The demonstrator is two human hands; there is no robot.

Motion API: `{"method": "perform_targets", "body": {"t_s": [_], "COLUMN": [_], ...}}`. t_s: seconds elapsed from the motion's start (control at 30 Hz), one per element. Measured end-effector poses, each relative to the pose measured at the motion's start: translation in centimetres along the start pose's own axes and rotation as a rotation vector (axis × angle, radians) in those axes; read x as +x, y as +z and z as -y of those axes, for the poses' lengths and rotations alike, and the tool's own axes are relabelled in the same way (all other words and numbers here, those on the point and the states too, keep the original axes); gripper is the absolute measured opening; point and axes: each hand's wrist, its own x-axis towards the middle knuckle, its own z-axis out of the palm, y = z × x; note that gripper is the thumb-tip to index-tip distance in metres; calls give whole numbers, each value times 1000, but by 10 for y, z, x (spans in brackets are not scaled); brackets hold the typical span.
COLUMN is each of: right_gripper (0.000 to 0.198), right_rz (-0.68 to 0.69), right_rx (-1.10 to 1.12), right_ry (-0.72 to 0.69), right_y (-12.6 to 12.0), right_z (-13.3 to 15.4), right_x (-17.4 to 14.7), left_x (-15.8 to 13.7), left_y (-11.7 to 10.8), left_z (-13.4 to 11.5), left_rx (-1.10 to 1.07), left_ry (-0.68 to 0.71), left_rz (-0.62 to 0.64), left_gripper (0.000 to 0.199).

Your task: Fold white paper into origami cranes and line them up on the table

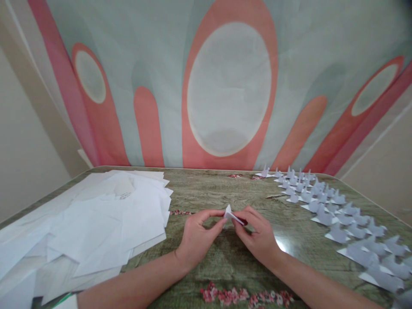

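While a small folded paper [228,213] is held up between both hands, its left side is pinched by thumb and forefinger of the left hand [198,231] and its right side by the fingers of the right hand [257,236]. Both hands are closed on it, near each other but not touching. One white point of the paper is turned upward; a flap is angled down toward the right fingers. The piece is held just above the wood-patterned table [206,189], at about its middle. Below the wrists, a band of pink blossoms [244,296] is seen on the tabletop; a patch of glare [281,243] is noted beside the right wrist. To the left, the surface is covered by loose white sheets [93,223], overlapped at varied angles. Along the right side, many white folded birds [323,214] are set out in slanting rows. Beyond the far edge, a grey-green backdrop [170,51] is hung, patterned with coral shapes and pale ovals.
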Motion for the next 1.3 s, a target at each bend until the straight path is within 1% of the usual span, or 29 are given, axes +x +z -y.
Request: {"method": "perform_targets", "body": {"t_s": [0.2,0.33,0.47,0.6,0.7,0.9,1.07,1.3], "right_gripper": [18,19,21,24,25,27,27,26], "right_rz": [9,31,53,49,40,37,55,78], "right_rx": [-80,-126,-145,-154,-135,-87,-107,-142], "right_ry": [-43,-54,-55,-48,-44,-49,-54,-77], "right_y": [-1,-3,-4,-3,-1,0,-2,-3], "right_z": [-2,-2,-2,-2,-2,0,-2,-5], "right_x": [-2,-3,-3,-4,-5,-4,-4,-5], "left_x": [2,2,1,2,2,3,3,3], "left_y": [-4,-4,-3,-2,-1,-1,-2,-2], "left_z": [1,3,4,2,0,0,-2,-3], "left_rx": [87,120,128,62,10,-28,1,94], "left_ry": [186,218,208,163,132,104,98,107], "left_rz": [-28,-36,-28,-22,-21,5,1,16], "left_gripper": [11,7,8,7,7,6,4,5]}}
